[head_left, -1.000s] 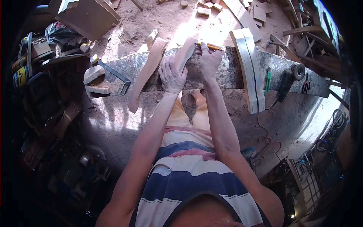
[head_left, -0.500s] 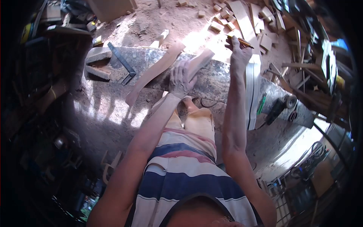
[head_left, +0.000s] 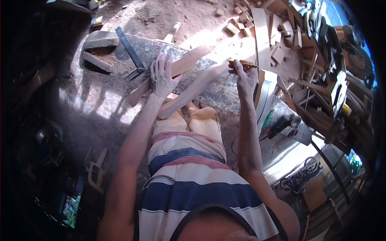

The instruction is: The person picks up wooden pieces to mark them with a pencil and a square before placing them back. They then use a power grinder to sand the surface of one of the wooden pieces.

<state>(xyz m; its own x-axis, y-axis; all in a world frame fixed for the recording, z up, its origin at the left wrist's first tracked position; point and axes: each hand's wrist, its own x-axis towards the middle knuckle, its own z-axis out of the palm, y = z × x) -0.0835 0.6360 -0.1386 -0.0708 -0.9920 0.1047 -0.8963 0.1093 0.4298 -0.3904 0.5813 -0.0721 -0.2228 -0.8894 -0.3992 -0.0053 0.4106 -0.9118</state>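
Two curved wooden pieces lie across the worn bench point(head_left: 140, 48). My left hand point(head_left: 163, 76) rests on the farther curved piece point(head_left: 191, 59), its fingers stretched out and pointing away from me. The nearer curved piece point(head_left: 193, 86) runs from beside my lap up toward my right hand. A yellow and black pencil point(head_left: 250, 65) is pinched in my right hand point(head_left: 245, 74), just above the far end of that nearer piece. A dark metal square point(head_left: 130, 50) lies on the bench left of my left hand.
Wood blocks point(head_left: 100, 60) sit at the bench's left end. On the right are a pale curved stack point(head_left: 264, 92), a green object point(head_left: 267, 119) and a black power tool point(head_left: 281, 125). Small wood offcuts point(head_left: 233, 29) and long boards point(head_left: 261, 36) lie on the ground beyond.
My left hand has moved left onto the farther curved piece. More of the nearer piece now shows, reaching toward my lap. The pencil and my right hand are lower and farther left, and the view has shifted.
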